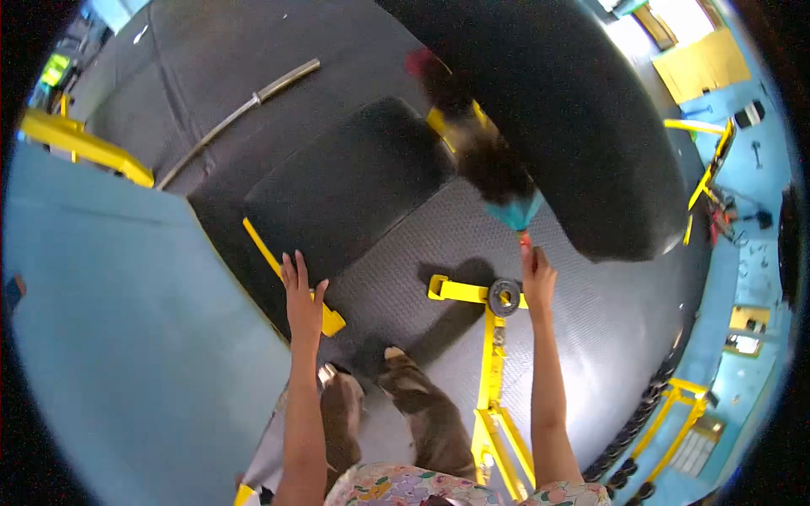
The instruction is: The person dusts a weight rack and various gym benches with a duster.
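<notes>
My right hand (540, 278) is closed round the red handle of a fluffy duster (498, 169), banded in teal, dark brown, pale and red. The duster's head is blurred and stretches up between two black padded surfaces, overlapping the edge of the large backrest pad (582, 118). My left hand (302, 291) has its fingers spread, at the near edge of the flat black seat pad (346, 185). Beneath that hand runs a yellow metal bar (333, 322) of the bench frame.
A yellow stand with a black weight plate (504, 298) rises between my feet and right arm. A steel barbell (253, 103) lies on the black mat at upper left. The blue wall (126, 337) is close on my left. Dumbbells (624, 472) line the lower right.
</notes>
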The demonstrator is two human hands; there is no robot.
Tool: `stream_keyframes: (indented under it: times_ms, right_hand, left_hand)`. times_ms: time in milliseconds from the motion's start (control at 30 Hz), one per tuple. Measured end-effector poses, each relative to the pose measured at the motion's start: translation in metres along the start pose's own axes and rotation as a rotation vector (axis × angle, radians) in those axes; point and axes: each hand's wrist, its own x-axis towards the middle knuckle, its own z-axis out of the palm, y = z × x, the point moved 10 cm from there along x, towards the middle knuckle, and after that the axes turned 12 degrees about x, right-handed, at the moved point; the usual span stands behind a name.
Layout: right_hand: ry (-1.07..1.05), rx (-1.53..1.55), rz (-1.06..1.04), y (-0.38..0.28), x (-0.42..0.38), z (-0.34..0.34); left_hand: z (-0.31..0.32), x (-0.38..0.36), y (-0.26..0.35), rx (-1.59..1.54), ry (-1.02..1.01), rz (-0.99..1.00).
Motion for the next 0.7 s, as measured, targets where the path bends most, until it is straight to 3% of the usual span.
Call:
stream_keyframes:
  times_ms: [233, 267, 433, 533, 567, 600, 633, 667, 700]
  right_hand:
    - [0.051, 0.084, -0.014, 0.067, -0.038, 0.068]
    - [0.122, 0.154, 0.02, 0.077, -0.044, 0.073]
    - [0.093, 0.437, 0.157, 0.144, -0.093, 0.146]
    - [0.206, 0.541, 0.045, 0.171, -0.135, 0.179]
    - [0.333, 0.45, -0.089, 0.196, -0.158, 0.197]
    - [0.326, 0.694, 0.131, 0.225, -0.178, 0.222]
    - [0.214, 0.659, 0.192, 0.234, -0.201, 0.252]
    - [0.249, 0.7, 0.078, 0.239, -0.223, 0.279]
    - [0.258, 0.867, 0.13, 0.249, -0.244, 0.314]
  left_hand:
    - [0.016, -0.016, -0.008, -0.031, 0.247, 0.139]
    - [0.016, -0.017, -0.01, -0.026, 0.371, 0.211]
    - [0.028, -0.032, -0.033, -0.04, 0.803, 0.493]
    - [0.037, -0.029, -0.048, -0.222, 0.999, 0.631]
    - [0.043, -0.024, -0.053, -0.225, 1.017, 0.627]
    - [0.043, -0.022, -0.055, -0.267, 1.062, 0.687]
    - [0.043, -0.026, -0.057, -0.31, 1.099, 0.748]
    - [0.043, -0.029, -0.061, -0.313, 1.109, 0.74]
    - [0.041, -0.03, -0.059, -0.285, 1.104, 0.76]
